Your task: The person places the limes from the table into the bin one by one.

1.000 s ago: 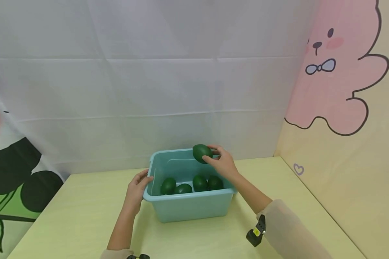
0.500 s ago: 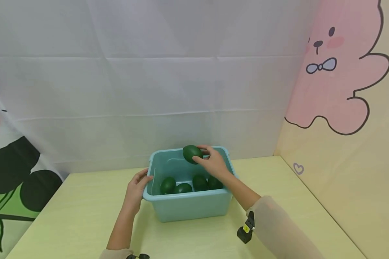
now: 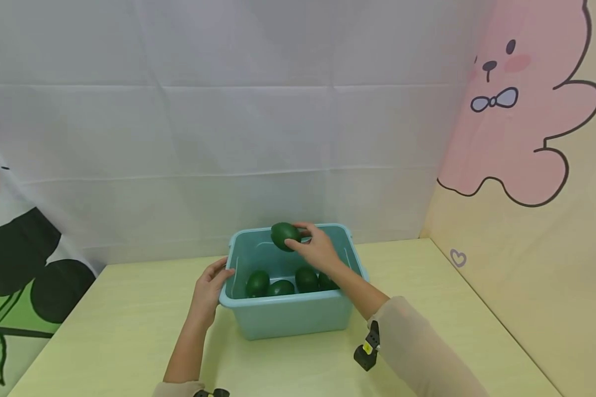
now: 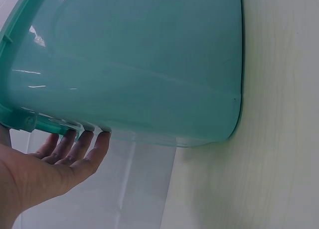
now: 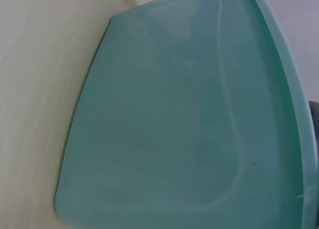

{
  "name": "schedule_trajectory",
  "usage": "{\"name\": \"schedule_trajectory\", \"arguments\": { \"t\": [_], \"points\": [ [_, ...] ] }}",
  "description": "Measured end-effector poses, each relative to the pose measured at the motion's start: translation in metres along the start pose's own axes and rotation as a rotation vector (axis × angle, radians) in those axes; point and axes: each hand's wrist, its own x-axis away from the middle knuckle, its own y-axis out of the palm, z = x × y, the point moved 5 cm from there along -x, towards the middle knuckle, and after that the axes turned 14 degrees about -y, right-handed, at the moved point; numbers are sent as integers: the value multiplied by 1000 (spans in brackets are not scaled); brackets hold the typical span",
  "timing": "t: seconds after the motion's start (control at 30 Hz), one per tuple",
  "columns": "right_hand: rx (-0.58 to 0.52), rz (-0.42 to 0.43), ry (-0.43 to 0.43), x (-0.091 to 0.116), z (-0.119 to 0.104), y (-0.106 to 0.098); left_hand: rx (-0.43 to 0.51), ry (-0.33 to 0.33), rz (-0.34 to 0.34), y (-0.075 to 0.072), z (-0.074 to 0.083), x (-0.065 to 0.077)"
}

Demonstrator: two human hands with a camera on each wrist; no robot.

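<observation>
A light-blue plastic bin (image 3: 293, 320) stands on the table, its side wall (image 4: 134, 64) filling most of the left wrist view. My left hand (image 3: 208, 292) grips the bin's left rim, thumb over the edge and fingers against the outside. Above the bin's opening, near the back rim, my right hand (image 3: 319, 251) pinches a dark green avocado (image 3: 284, 237) between thumb and fingers. Several more avocados lie inside the bin along the front, including one at the left (image 3: 257, 284). My right forearm partly covers the rightmost avocado (image 3: 326, 282). The right wrist view shows mainly the bin's outer wall (image 5: 159, 114).
The pale yellow table (image 3: 129, 320) extends to both sides of the bin. A white cloth (image 3: 248, 132) hangs close behind it. To the right rises a cream wall (image 3: 526, 264) with a pink bear drawing; a printed panel (image 3: 20, 264) borders the left.
My right hand has carried the avocado leftward over the bin, uncovering more of the bin's right rim. My left hand keeps its hold and the bin stays in place.
</observation>
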Motion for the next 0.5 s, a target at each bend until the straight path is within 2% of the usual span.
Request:
{"name": "schedule_trajectory", "arguments": {
  "t": [0.5],
  "points": [
    [36, 4, -48, -1, 0, -1, -4, 2, 8, 1, 1, 1]
  ]
}}
